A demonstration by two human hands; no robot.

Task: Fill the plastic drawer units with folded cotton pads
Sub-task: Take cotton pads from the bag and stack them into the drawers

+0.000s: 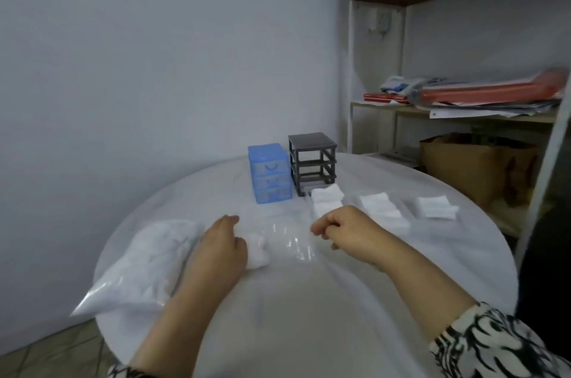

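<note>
Round white table (309, 300): blue drawer unit (269, 173) and grey drawer frame (312, 163) are set side by side. A cotton pad (258, 251) is pinched by the left hand (222, 246); the right hand (343, 228) is curled, its contents not discernible

Two drawer units (292, 170) behind — pad stacks (383, 209) right.

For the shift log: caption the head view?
Left hand holds white cotton pad before blue plastic drawer unit.

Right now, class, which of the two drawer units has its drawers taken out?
The grey drawer unit, standing right of the blue drawer unit: its frame shows empty slots, while the blue one has all three drawers in.
</note>
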